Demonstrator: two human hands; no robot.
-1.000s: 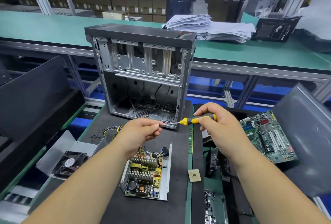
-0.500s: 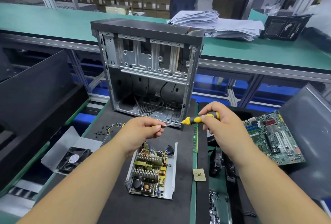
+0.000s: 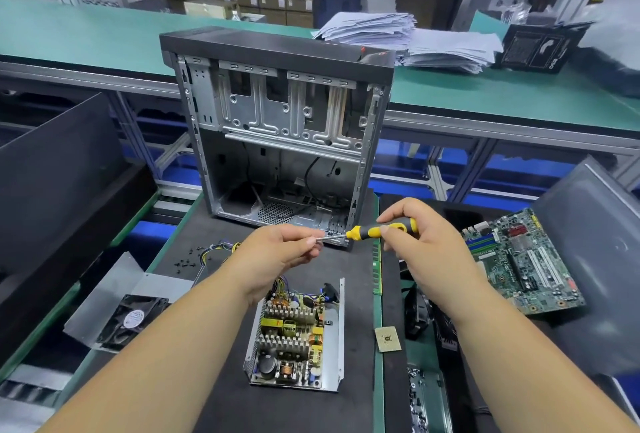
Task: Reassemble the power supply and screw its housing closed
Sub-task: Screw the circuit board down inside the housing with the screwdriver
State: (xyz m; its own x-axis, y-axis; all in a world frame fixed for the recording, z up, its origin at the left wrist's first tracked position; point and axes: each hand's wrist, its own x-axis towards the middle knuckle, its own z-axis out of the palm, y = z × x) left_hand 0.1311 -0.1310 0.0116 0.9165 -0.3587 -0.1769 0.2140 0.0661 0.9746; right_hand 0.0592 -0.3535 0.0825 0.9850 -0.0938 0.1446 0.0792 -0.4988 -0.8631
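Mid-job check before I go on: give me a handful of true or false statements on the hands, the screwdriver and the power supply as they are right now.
1. The right hand grips the screwdriver by its yellow and black handle. True.
2. The left hand lies flat on the mat. False: its fingertips pinch at the screwdriver's tip.
3. The power supply lies open, board exposed. True.
4. The cover with the fan is fitted on the power supply. False: it lies apart, to the left.
5. The computer case lies on its side. False: it stands upright.

Head view, downward over near workbench (image 3: 346, 408)
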